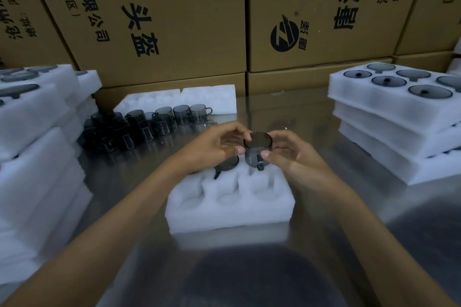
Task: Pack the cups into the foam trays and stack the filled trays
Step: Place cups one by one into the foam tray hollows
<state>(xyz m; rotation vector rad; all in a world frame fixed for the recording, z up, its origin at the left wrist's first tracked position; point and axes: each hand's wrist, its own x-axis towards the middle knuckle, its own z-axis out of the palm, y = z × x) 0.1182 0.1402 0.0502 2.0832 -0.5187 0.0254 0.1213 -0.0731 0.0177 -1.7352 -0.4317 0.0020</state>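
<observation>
Boxes: a wall of cartons is stacked along the far edge of the table; no room is left behind the work area.
Table: a reflective metal top is seen, with open surface to the right of the tray and in front of it.
Left stack: foam trays are piled close to the left forearm; a wide elbow swing is judged able to nudge them.
Right stack: filled trays are stacked well apart from the hands; the layers are seen slightly offset, so another tray set off-centre is judged likely to slide.
Tray: it is placed below the hands, near the front edge; most pockets are seen empty, and one cup is already seated at the far left.
Loose cups: a dark cluster is gathered beyond the left hand, just beside a flat foam sheet.
Left hand: the rim is pinched by the fingertips.
Right hand: the other side of the rim is pinched between thumb and fingers.
Cup: it is held upright over a far pocket, handle toward the viewer.
Risk: if the handle is not lined with its slot, the cup is judged likely to jam or tear the foam; a slip is judged to drop it onto the seated cup.
</observation>
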